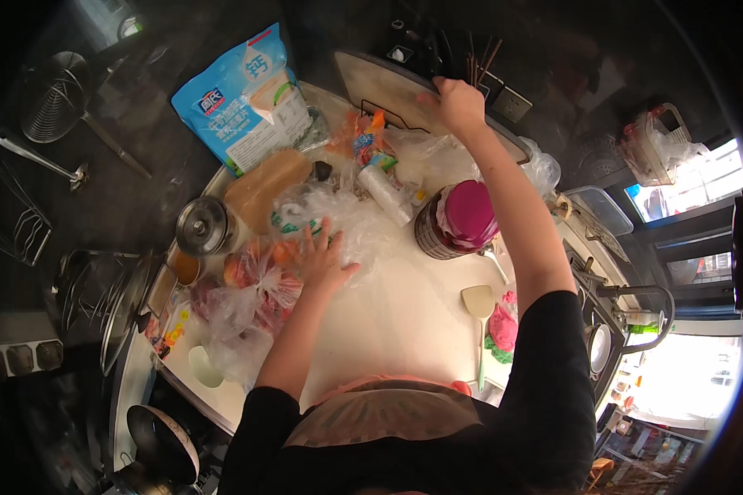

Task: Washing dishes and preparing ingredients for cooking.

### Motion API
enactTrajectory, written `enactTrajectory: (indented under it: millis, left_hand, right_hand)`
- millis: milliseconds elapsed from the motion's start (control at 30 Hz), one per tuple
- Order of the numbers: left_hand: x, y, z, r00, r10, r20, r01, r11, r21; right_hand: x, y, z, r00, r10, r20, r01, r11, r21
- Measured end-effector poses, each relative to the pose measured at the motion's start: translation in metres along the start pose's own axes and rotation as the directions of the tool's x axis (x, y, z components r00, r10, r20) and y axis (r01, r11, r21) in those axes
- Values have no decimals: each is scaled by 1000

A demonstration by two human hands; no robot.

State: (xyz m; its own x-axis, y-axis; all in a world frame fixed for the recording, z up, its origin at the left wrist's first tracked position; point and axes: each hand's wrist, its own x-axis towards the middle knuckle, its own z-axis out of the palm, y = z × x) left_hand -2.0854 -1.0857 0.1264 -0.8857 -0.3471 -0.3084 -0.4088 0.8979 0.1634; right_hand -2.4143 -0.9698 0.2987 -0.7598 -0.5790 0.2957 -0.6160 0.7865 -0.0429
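Observation:
My left hand, fingers spread, lies on clear plastic bags beside a bag of red fruit. My right hand grips the top edge of a large board that stands on edge at the back of the counter. A wire rack stands in front of the board. A jar with a magenta lid is below my right forearm, and a roll of clear plastic bags lies to its left. Behind my left hand are a brown wooden board and an upright blue food pouch.
A pale spatula and a pink and green cloth lie on the white counter. A glass-lidded container and a pale green bowl are at left. A sink faucet is at right, a pan at lower left.

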Motion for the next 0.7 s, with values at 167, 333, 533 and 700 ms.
enactTrajectory:
  millis: [167,333,533,700]
  left_hand:
    - [4,-12,10,976,-216,-41,217,976,17]
    - [25,-29,21,977,-155,-146,173,978,119]
    - [57,-64,35,958,-105,-268,182,942,283]
    - [46,-52,-7,988,-86,-128,111,974,197]
  right_hand:
    - [11,16,-12,998,5,-66,-4,1000,25]
    - [-11,14,-73,965,-39,-258,34,999,-25]
    - [-102,-10,-196,868,-104,-486,137,990,32]
    - [-201,-24,-293,863,-93,-497,245,937,249]
